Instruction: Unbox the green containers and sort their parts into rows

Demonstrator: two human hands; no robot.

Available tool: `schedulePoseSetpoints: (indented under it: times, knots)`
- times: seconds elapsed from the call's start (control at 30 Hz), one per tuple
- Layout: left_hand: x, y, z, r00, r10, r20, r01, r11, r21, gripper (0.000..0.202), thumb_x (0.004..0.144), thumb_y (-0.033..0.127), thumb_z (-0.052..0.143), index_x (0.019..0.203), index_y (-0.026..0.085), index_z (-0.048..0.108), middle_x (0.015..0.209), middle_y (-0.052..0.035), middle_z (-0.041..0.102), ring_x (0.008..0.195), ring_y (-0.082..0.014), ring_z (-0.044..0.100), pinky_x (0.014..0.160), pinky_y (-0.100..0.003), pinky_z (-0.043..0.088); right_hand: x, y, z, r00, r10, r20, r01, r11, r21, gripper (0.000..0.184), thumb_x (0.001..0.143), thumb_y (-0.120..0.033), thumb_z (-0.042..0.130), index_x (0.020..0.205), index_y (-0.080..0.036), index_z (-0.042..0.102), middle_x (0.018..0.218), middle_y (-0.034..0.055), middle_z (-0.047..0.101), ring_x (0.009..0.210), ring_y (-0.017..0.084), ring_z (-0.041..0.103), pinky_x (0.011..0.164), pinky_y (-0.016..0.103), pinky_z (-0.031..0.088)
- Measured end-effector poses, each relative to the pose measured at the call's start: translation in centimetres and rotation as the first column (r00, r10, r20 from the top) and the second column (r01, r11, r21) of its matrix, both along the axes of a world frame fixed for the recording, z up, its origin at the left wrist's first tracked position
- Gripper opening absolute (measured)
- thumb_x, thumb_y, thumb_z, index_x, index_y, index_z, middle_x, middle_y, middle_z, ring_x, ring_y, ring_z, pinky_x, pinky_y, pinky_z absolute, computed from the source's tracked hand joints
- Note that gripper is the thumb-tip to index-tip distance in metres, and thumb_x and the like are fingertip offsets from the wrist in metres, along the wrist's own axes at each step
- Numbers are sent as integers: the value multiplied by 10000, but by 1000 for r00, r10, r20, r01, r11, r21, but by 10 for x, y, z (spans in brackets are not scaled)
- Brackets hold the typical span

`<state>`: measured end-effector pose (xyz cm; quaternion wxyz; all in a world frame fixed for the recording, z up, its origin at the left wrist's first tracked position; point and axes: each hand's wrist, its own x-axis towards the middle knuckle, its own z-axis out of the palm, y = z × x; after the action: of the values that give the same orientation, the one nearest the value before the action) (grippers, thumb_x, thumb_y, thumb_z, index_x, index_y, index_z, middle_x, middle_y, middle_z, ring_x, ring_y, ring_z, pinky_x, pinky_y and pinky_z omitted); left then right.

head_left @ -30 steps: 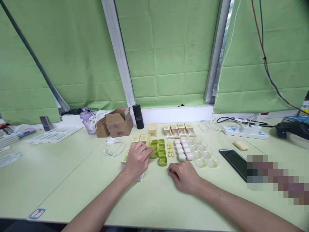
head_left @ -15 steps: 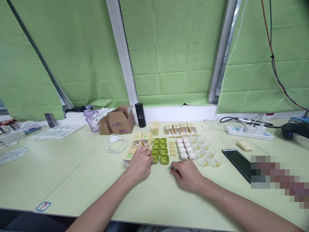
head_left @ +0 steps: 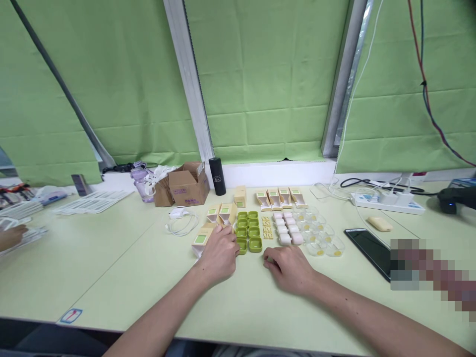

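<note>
My left hand [head_left: 220, 253] is at the left side of the nearest small green square box [head_left: 241, 246], its curled fingers closed on that box's edge. More green boxes [head_left: 253, 223] stand in two columns behind it. Beside this hand lies a cream carton with a green label [head_left: 201, 239], partly covered by the hand. My right hand [head_left: 290, 270] rests on the table with fingers curled in and nothing visible in them. Just beyond it are white rounded blocks [head_left: 285, 239] in two columns, small yellow pieces [head_left: 265, 228] and clear cups with yellow dots [head_left: 316, 246].
More cream cartons [head_left: 274, 199] stand behind the rows. A cardboard box [head_left: 188, 186] and black bottle [head_left: 217, 177] are at the back. To the right lie a phone [head_left: 368, 250], a yellow case [head_left: 380, 223] and a power strip [head_left: 390, 202]. Another person's hand [head_left: 13, 237] is at far left.
The view has shifted slightly. Another person's hand has come in at the left edge over the white papers. My left hand stays at the nearest green box, and my right hand keeps its place.
</note>
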<state>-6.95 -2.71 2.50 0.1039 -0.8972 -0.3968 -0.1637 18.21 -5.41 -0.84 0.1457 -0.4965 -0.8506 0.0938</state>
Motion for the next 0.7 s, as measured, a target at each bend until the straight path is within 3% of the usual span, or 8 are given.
schedulePoseSetpoints:
  times: [0.37, 0.53, 0.7]
  knots:
    - [2, 1, -4, 998, 3, 70, -1, 1000, -25, 299, 858, 59, 620, 608, 222, 644, 682, -95, 655, 828, -285, 556, 769, -440, 317, 0, 0, -1, 1000, 0, 0, 0, 1000, -1, 222, 1004, -231, 570, 1162, -253, 724, 977, 34, 818, 847, 211, 738, 675, 300, 323]
    - [2, -2, 3, 999, 46, 18, -45, 999, -18, 214, 869, 98, 635, 690, 215, 645, 754, -90, 706, 862, -289, 575, 779, -439, 326, 0, 2, -2, 1000, 8, 10, -8, 1000, 11, 230, 1002, -238, 567, 1182, -259, 708, 971, 29, 813, 839, 214, 731, 668, 299, 302]
    - [-2, -2, 13, 995, 74, 68, -74, 997, 0, 124, 822, 106, 655, 777, 221, 639, 796, -76, 716, 860, -287, 594, 820, -443, 337, 0, 3, -5, 1000, 7, 5, -7, 1000, 23, 231, 987, -243, 586, 1189, -254, 699, 965, 29, 812, 843, 221, 738, 644, 313, 261]
